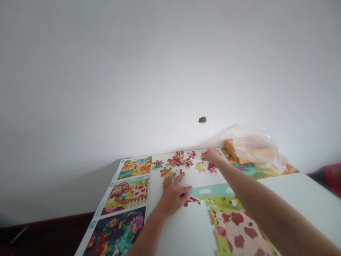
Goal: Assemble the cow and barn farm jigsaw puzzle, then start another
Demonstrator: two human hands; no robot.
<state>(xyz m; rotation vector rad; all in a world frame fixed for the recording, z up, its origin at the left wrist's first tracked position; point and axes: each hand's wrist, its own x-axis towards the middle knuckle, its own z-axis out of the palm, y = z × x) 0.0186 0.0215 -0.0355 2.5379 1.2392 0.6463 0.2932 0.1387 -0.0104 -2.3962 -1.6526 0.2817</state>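
My left hand (173, 193) lies flat on the white table (183, 231) with fingers spread, its thumb beside a red barn-roof puzzle piece (192, 201). My right hand (212, 155) reaches to the far edge and rests curled over loose puzzle pieces (177, 161); its fingertips are hidden, so I cannot see whether it holds one. A partly joined puzzle (231, 220) with sky, green grass and a brown-spotted cow lies under my right forearm.
A printed guide sheet (125, 199) with three farm pictures lies along the table's left side. At the back right sits an orange box (231, 149) under a clear plastic bag (255, 149), on another picture sheet. A white wall rises behind.
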